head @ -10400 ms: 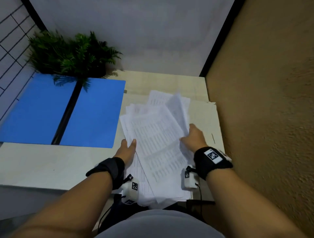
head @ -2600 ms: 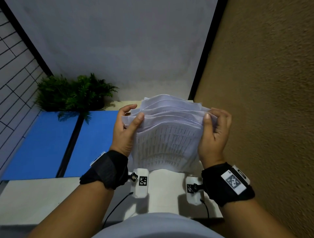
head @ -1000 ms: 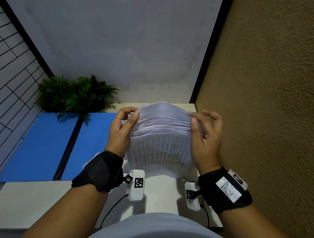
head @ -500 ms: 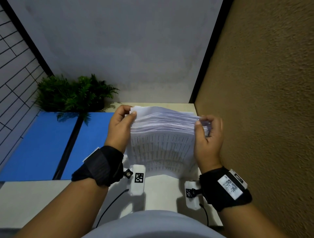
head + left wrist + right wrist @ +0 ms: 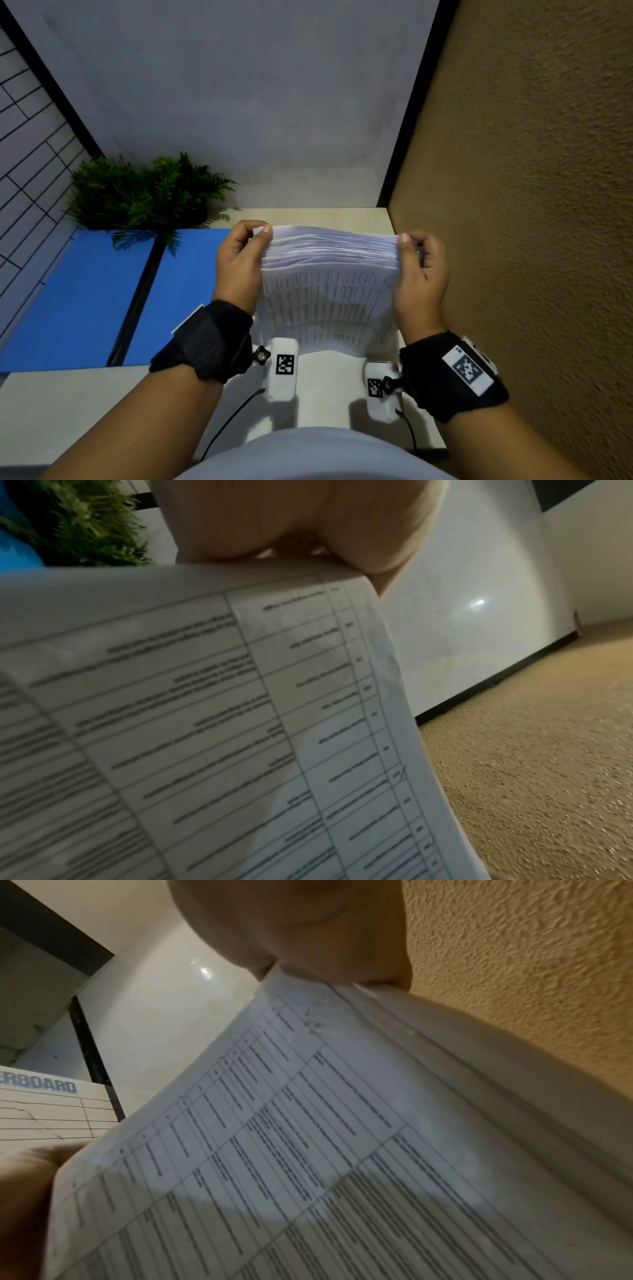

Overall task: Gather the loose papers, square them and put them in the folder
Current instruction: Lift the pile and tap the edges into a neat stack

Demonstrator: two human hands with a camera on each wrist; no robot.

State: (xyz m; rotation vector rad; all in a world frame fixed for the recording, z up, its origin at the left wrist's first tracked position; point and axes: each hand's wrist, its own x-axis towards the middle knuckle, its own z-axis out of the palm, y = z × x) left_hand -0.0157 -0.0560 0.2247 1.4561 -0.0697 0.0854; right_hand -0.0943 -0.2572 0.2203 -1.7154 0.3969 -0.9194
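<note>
A stack of printed papers [image 5: 329,291] stands on edge on the table, bowed towards me, its top edges nearly level. My left hand [image 5: 239,260] grips the stack's upper left corner and my right hand [image 5: 419,270] grips the upper right corner. The printed sheet [image 5: 205,723] fills the left wrist view under my thumb, and the same papers [image 5: 308,1150] fill the right wrist view. The blue folder [image 5: 85,301] lies open flat on the table to the left, a dark spine down its middle.
A green fern plant [image 5: 137,192] stands at the back left, overhanging the folder. A rough tan wall [image 5: 531,240] runs close along the right. A grey wall [image 5: 239,102] closes the back. The pale table [image 5: 68,411] extends left in front of the folder.
The loose sheets, earlier spread flat on the table, are held upright between both hands. Over the last second the fanned top edges have drawn closer into a more even stack.
</note>
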